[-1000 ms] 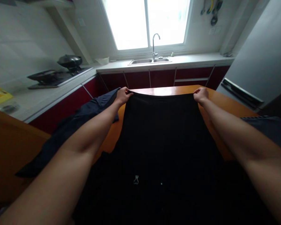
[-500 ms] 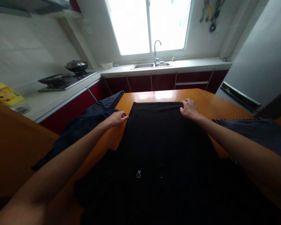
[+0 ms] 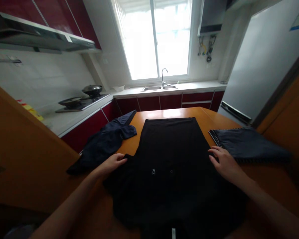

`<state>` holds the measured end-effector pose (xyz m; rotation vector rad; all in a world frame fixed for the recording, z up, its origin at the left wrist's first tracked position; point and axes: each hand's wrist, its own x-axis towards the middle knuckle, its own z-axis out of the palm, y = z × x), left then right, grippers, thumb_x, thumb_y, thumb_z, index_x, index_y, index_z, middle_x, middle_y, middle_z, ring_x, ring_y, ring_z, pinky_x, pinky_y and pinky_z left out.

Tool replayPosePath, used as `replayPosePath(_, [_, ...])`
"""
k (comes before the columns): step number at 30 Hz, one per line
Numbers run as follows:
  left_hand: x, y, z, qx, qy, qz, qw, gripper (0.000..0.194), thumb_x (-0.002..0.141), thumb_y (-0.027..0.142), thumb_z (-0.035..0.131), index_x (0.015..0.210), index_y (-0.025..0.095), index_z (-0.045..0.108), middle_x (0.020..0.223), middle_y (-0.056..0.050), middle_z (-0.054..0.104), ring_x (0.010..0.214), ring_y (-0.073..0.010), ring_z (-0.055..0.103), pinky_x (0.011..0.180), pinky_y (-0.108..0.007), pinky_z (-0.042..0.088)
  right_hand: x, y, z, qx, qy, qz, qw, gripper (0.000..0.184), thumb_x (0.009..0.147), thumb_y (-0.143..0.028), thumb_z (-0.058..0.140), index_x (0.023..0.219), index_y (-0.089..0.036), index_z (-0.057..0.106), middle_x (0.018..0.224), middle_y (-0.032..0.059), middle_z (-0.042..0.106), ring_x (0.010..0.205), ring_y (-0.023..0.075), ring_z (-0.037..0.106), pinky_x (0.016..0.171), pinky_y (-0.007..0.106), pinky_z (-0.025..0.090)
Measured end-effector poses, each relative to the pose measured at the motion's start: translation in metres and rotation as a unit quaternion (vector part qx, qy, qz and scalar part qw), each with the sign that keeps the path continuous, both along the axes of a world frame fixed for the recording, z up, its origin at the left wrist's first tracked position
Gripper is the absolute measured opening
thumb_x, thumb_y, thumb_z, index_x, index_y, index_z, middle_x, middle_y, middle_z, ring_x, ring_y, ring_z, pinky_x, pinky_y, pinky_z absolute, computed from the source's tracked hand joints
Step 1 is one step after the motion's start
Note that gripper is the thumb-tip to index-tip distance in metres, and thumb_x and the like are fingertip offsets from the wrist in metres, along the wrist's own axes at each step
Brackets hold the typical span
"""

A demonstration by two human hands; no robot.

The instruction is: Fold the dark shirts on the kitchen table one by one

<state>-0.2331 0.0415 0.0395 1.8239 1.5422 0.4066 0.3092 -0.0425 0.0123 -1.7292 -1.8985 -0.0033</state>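
A black shirt (image 3: 169, 146) lies spread on the wooden table, hem toward the window. It has a small light logo, a button and a pale neck label near me. At its left sleeve corner is my left hand (image 3: 114, 162), with thumb and fingers closed together on the cloth edge. On the other side, my right hand (image 3: 223, 162) rests by the shirt's right edge, fingers apart and nothing visibly gripped. Where the right sleeve ends is hard to see in the dark cloth.
A crumpled navy garment (image 3: 104, 141) hangs over the table's left edge. To the right lies a folded dark blue garment (image 3: 249, 142). Beyond the wooden table (image 3: 164, 114) stand a sink (image 3: 153, 88), a stove with pans (image 3: 92, 89) and a fridge (image 3: 251, 66).
Both hands have come back toward me from the hem, the left to the sleeve and the right down the shirt's side. The view has tilted up.
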Motion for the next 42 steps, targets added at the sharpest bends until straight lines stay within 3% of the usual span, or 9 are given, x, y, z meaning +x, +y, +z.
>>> replayPosePath(7, [-0.010,-0.029,-0.007,0.034,0.070,0.153,0.985,0.047,0.065,0.067,0.059,0.066,0.020,0.055,0.060,0.000,0.055,0.059,-0.0188,0.054,0.051,-0.026,0.037,0.061,-0.059,-0.034,0.005,-0.012,-0.153,0.988,0.036,0.087,-0.038,0.046,0.103,-0.015,0.070,0.119,0.0177,0.067,0.109,0.0343,0.062,0.096,0.048,0.050])
replayPosePath(12, [-0.016,-0.075,0.010,0.051,0.037,0.152,0.986,0.055,0.057,0.071,0.066,0.075,0.019,0.062,0.070,-0.004,0.066,0.068,-0.0220,0.061,0.056,-0.027,0.045,0.082,-0.085,-0.047,-0.030,0.044,-0.167,0.984,0.032,0.083,-0.037,0.052,0.101,-0.018,0.071,0.111,0.0182,0.071,0.105,0.0356,0.065,0.095,0.048,0.051])
replayPosePath(17, [-0.016,-0.099,0.009,-0.014,-0.001,0.120,0.993,0.060,0.047,0.073,0.073,0.068,0.017,0.065,0.065,-0.005,0.065,0.062,-0.0212,0.059,0.055,-0.028,0.043,0.079,-0.084,-0.043,-0.049,0.130,-0.164,0.977,0.034,0.078,-0.040,0.062,0.101,-0.017,0.071,0.102,0.0153,0.074,0.093,0.0316,0.070,0.083,0.041,0.054])
replayPosePath(21, [-0.008,-0.101,-0.003,0.039,0.011,0.110,0.993,0.056,0.048,0.073,0.071,0.059,0.019,0.058,0.058,0.000,0.056,0.060,-0.0195,0.055,0.055,-0.028,0.042,0.067,-0.080,-0.041,-0.091,0.175,-0.131,0.971,0.024,0.074,-0.036,0.067,0.088,-0.017,0.072,0.082,0.0104,0.075,0.075,0.0250,0.070,0.067,0.032,0.052])
replayPosePath(25, [0.003,-0.105,-0.004,0.109,-0.029,0.187,0.976,0.044,0.063,0.061,0.067,0.068,0.020,0.053,0.066,0.000,0.058,0.065,-0.0200,0.058,0.057,-0.028,0.048,0.061,-0.081,-0.038,-0.096,0.175,-0.145,0.969,0.008,0.072,-0.024,0.063,0.071,-0.019,0.067,0.074,0.0071,0.073,0.070,0.0214,0.069,0.063,0.029,0.048])
replayPosePath(31, [0.005,-0.118,0.000,0.119,-0.075,0.285,0.948,0.032,0.080,0.046,0.059,0.099,0.020,0.053,0.090,-0.006,0.065,0.069,-0.0224,0.067,0.051,-0.029,0.053,0.075,-0.079,-0.030,0.001,0.270,-0.187,0.944,0.010,0.076,-0.025,0.060,0.077,-0.017,0.064,0.079,0.0102,0.073,0.072,0.0225,0.068,0.067,0.031,0.052])
replayPosePath(36, [-0.008,-0.114,-0.009,0.180,0.036,0.202,0.962,0.029,0.079,0.039,0.059,0.101,0.020,0.058,0.100,-0.010,0.067,0.094,-0.0298,0.068,0.080,-0.038,0.057,0.077,-0.091,-0.023,-0.055,0.157,-0.213,0.963,0.013,0.081,-0.025,0.059,0.084,-0.015,0.067,0.089,0.0150,0.071,0.084,0.0274,0.068,0.079,0.038,0.052])
replayPosePath(39, [-0.008,-0.124,-0.009,0.283,0.120,0.145,0.940,0.032,0.080,0.035,0.057,0.108,0.020,0.061,0.114,-0.013,0.063,0.113,-0.0331,0.060,0.100,-0.045,0.048,0.053,-0.113,-0.010,0.004,0.020,-0.226,0.974,0.021,0.086,-0.028,0.057,0.098,-0.015,0.069,0.102,0.0185,0.067,0.099,0.0341,0.062,0.088,0.049,0.049])
replayPosePath(42, [0.009,-0.157,0.001,0.346,0.133,-0.003,0.929,0.036,0.086,0.037,0.058,0.119,0.025,0.063,0.127,-0.011,0.058,0.123,-0.0311,0.053,0.109,-0.046,0.040,0.008,-0.145,0.007,0.060,0.001,-0.063,0.996,0.023,0.090,-0.034,0.058,0.107,-0.022,0.068,0.111,0.0138,0.063,0.108,0.0324,0.058,0.096,0.050,0.047])
